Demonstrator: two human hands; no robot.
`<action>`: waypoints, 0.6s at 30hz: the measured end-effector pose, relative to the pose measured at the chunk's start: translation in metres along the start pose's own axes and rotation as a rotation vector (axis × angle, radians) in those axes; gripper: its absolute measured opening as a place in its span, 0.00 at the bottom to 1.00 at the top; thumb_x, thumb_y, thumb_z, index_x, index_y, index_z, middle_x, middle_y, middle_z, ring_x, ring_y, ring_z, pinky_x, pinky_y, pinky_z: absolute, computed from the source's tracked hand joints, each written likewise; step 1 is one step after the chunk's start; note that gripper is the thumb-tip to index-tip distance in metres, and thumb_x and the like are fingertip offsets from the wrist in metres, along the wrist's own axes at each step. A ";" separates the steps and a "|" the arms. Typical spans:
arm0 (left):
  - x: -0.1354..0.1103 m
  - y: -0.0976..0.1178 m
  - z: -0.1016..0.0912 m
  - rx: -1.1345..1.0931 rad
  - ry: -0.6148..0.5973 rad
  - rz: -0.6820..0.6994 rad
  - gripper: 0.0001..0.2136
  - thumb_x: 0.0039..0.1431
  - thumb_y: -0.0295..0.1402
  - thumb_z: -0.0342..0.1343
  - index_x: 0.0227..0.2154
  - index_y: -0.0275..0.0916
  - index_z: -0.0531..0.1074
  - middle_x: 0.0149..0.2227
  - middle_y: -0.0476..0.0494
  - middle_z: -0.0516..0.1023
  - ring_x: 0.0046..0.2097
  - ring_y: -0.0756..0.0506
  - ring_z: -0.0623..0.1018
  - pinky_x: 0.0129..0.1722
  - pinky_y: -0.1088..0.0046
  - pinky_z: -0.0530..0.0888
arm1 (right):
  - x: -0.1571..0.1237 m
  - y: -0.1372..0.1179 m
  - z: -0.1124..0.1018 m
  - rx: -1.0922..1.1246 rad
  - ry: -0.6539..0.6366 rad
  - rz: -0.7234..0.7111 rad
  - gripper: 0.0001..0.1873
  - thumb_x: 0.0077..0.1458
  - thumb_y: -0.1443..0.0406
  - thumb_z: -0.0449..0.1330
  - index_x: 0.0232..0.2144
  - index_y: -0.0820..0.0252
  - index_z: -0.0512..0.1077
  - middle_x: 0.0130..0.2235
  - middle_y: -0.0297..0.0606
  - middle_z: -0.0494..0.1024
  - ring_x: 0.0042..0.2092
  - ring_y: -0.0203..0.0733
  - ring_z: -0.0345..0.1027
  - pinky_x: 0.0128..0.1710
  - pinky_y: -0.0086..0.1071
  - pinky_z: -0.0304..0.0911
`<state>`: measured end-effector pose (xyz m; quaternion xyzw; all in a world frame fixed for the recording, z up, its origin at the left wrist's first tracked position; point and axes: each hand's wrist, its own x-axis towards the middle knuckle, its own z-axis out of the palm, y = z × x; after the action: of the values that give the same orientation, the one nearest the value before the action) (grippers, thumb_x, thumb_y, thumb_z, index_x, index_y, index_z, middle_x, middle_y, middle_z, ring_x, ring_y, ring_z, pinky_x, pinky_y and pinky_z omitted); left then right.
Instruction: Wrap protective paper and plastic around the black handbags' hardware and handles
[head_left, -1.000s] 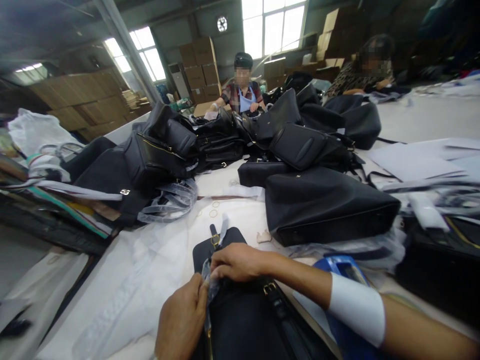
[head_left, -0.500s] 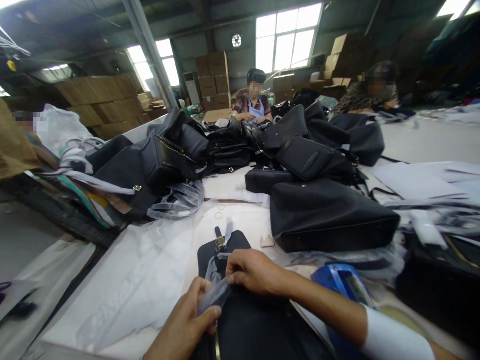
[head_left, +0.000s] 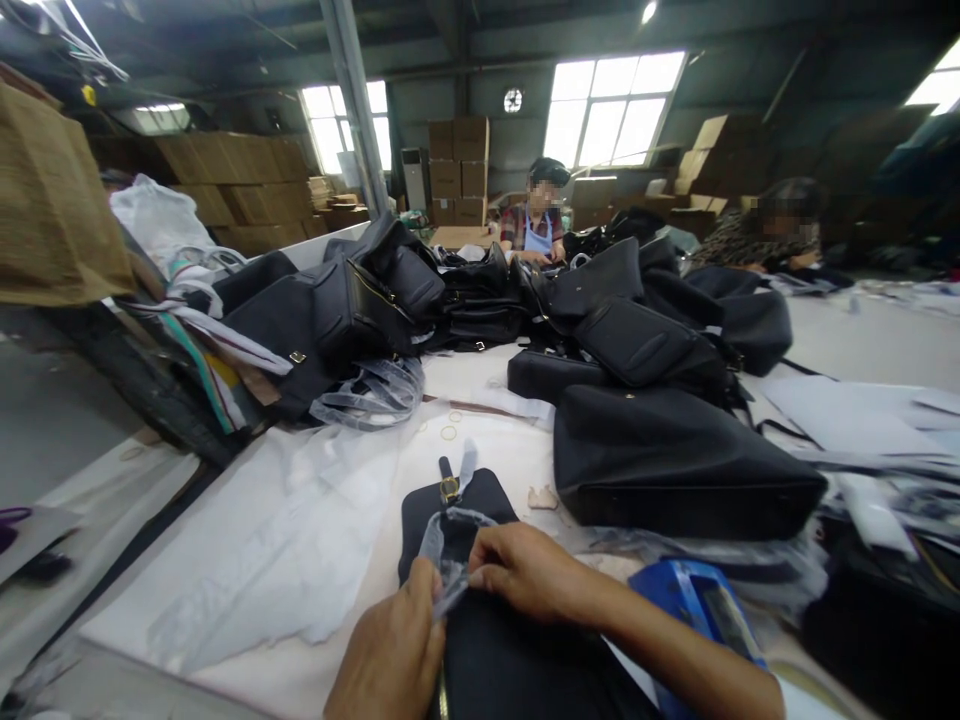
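A black bag point(head_left: 517, 660) lies in front of me, with a gold zipper along its left side. At its far end, a short strap with a gold buckle point(head_left: 449, 490) sticks out beside a film-covered strap end point(head_left: 467, 464). Clear plastic film point(head_left: 452, 597) forms a loop over the bag, and both hands pinch its near part. My left hand point(head_left: 397, 635) is closed on the film from the left, its fingertips partly hidden behind the hand. My right hand point(head_left: 525, 572) pinches it from the right with thumb and forefinger. The fingers of the two hands are close together.
A large black bag point(head_left: 675, 460) stands to the right, with a blue box-shaped object point(head_left: 701, 610) nearer me. More black bags point(head_left: 345, 305) are heaped across the table. White sheeting point(head_left: 255, 560) covers the left side. Two people point(head_left: 536, 235) sit beyond the heap.
My left hand has turned, and its thumb no longer stretches across toward the right. The film between my hands has shifted into a wider loop. The whole view has swung slightly left and up.
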<state>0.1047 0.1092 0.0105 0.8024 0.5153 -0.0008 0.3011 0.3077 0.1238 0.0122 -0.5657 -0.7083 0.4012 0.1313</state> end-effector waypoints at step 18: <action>0.007 -0.039 -0.017 -0.678 -0.096 -0.066 0.15 0.65 0.47 0.42 0.30 0.42 0.60 0.26 0.56 0.64 0.30 0.48 0.65 0.31 0.73 0.61 | -0.004 0.007 -0.009 0.089 0.035 0.020 0.03 0.50 0.67 0.61 0.30 0.56 0.74 0.32 0.29 0.78 0.34 0.37 0.70 0.33 0.25 0.57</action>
<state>0.0704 0.1347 0.0037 0.6387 0.4971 0.1232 0.5742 0.3192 0.1242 0.0140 -0.5731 -0.6818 0.4237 0.1649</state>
